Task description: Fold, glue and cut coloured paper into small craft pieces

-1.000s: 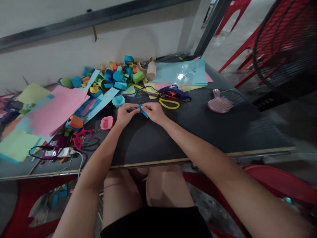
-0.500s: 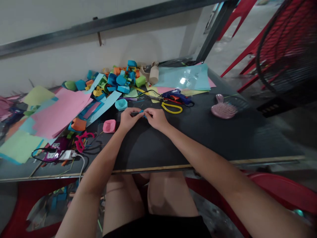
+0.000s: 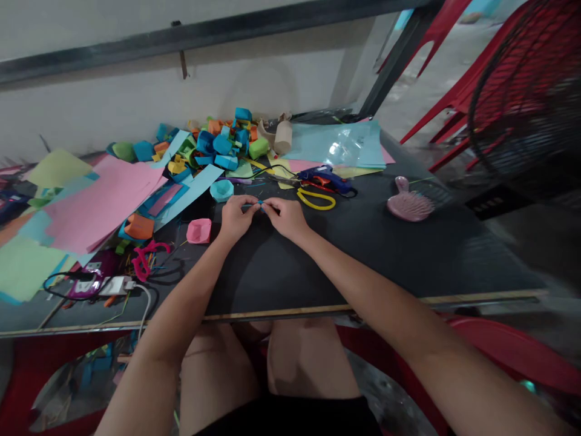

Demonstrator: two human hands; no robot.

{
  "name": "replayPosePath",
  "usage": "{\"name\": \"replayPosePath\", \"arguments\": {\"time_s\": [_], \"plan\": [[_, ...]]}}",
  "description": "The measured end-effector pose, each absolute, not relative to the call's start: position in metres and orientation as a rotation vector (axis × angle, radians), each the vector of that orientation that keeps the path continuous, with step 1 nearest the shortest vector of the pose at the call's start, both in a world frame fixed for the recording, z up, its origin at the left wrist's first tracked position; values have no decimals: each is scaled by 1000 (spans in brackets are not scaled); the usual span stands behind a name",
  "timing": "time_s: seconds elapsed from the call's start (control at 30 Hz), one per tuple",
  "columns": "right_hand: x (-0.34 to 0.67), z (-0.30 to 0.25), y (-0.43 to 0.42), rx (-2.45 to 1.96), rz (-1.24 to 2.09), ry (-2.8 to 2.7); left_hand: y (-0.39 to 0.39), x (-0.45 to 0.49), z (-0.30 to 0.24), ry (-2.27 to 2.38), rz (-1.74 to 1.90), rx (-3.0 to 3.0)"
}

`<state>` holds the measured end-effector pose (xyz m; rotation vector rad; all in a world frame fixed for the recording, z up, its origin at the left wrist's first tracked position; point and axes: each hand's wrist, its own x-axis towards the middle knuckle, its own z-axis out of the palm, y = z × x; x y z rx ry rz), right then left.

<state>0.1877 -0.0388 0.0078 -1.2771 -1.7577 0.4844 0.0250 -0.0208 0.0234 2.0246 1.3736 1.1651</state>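
Note:
Thumb and fingertips of my left hand pinch a small blue piece, perhaps paper, over the dark tabletop. My right hand pinches the same piece from the other side, so the fingertips of both hands nearly meet. Most of the piece is hidden by the fingers. Just left of my left hand lie a light-blue folded paper cup and a pink folded paper box. Yellow-handled scissors and a dark-blue glue gun rest beyond my right hand.
A heap of coloured folded paper pieces stands against the wall. Pink paper sheets spread at left, near a power adapter with a cable. A pink hairbrush lies at right, and a fan stands beyond the table.
Both hands keep their pinch on the small blue piece, with the fingertips shifting slightly around it. The camera view has tilted a little; the things on the table stay in place.

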Motion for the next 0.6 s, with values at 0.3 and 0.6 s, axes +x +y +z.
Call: {"name": "replayPosePath", "arguments": {"time_s": [0.3, 0.6], "plan": [[187, 9, -38, -1133, 659, -1596, -19, 24, 25, 1308, 1148, 1976], [188, 8, -36, -1192, 556, -1651, -22, 24, 23, 1384, 1053, 2108]]}}
